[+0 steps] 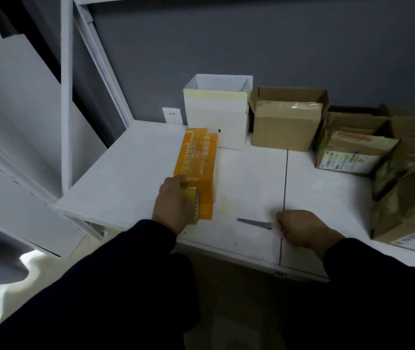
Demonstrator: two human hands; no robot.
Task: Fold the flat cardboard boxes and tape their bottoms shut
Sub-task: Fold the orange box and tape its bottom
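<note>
Orange flat cardboard box point(197, 162), printed in white, flat on the white tabletop point(130, 173), long axis running away from the near edge. Far end close against the foot of a white open-topped carton point(216, 122); touching or not, too hard to tell.

Left-hand grip point(173, 203) over the near end of that orange box, fingers curled round a roll of yellowish clear tape point(190, 202), roll sitting on the cardboard just inside its near short edge.

Right-hand grip point(299, 229) closed round the pinkish handles of grey-bladed scissors point(255, 222). Blades together, low over the tabletop and pointing left toward the orange box, tips well short of its right long edge.

Dark seam point(286, 193) in the tabletop running from near edge to far side, meeting the left side of the right-hand grip. Bare white surface between the orange box's right edge and that seam, and more of it left of the box out to the tabletop's left edge.

Behind, along the grey wall point(251, 46): brown open cardboard box point(287, 122) with a taped flap, just right of the white carton; white wall socket point(172, 115) just left of it.

Right side crowded by a heap of brown labelled cartons point(357, 152), reaching nearly to the near edge. White metal shelving frame point(65, 97) upright beside the tabletop's left edge. Dark sleeves point(138, 261) over both forearms, crossing the near edge.
</note>
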